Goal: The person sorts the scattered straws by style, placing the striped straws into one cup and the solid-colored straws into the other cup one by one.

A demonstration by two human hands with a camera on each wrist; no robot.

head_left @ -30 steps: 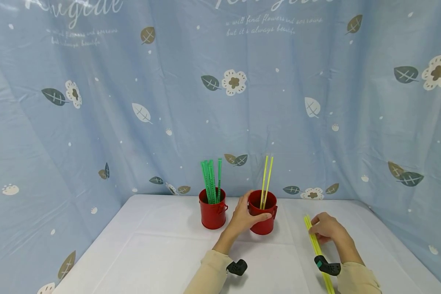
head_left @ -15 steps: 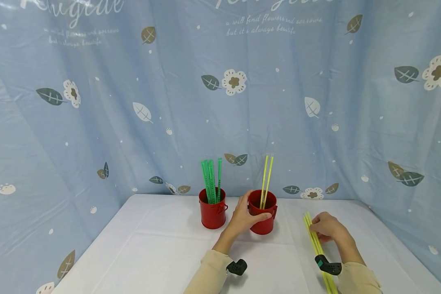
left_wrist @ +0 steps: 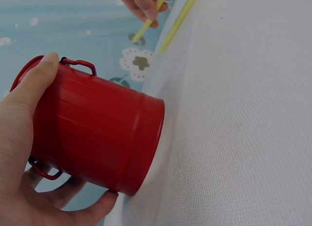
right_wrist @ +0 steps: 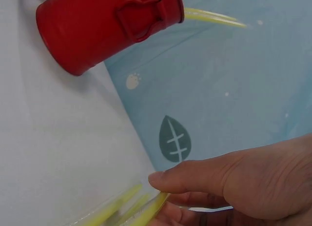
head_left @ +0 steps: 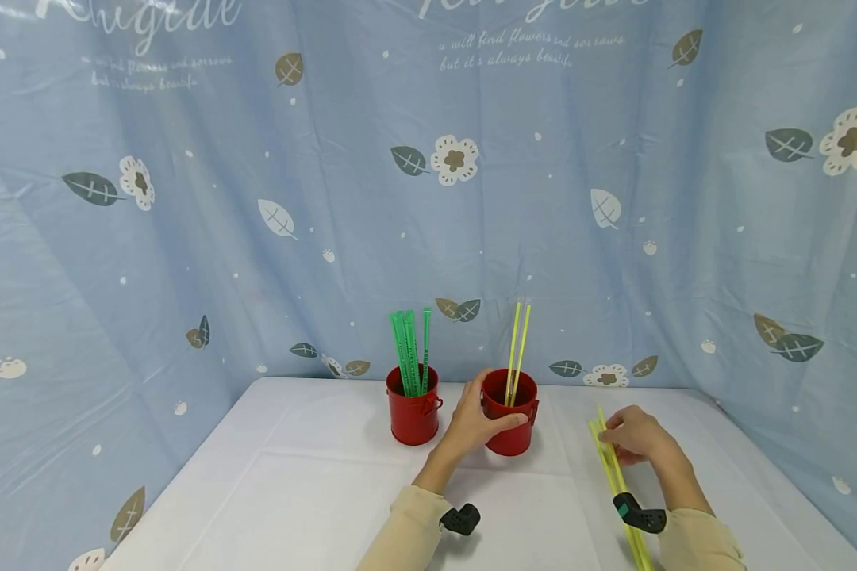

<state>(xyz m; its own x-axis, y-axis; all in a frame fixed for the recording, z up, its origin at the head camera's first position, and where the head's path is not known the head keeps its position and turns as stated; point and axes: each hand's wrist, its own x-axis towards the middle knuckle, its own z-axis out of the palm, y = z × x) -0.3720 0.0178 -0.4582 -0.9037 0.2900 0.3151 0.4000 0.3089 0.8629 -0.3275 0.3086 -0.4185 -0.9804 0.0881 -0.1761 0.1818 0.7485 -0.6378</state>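
Observation:
My left hand [head_left: 467,424] grips the side of a red metal bucket [head_left: 509,434], its thumb across the front and its fingers round the far side. Two yellow straws [head_left: 523,341] stand in this bucket, leaning slightly right. On the right, my right hand [head_left: 637,436] pinches a yellow straw [right_wrist: 152,210] between thumb and fingers near its upper end. That end is lifted above the other yellow straws [right_wrist: 109,209], which lie beside it on the table. They look wrapped in clear film. In the left wrist view, the pinched straw [left_wrist: 146,30] stands apart from another one.
Left of my left hand stands a second red bucket [head_left: 414,420] holding several green straws [head_left: 410,349]. Both buckets have side handles. A white cloth covers the table [head_left: 314,492], and a blue patterned curtain [head_left: 357,222] hangs behind and at the sides.
My right hand has risen slightly, and the pinched straw's tip has moved up and separated from the other yellow straws. My left hand and both buckets stay in place.

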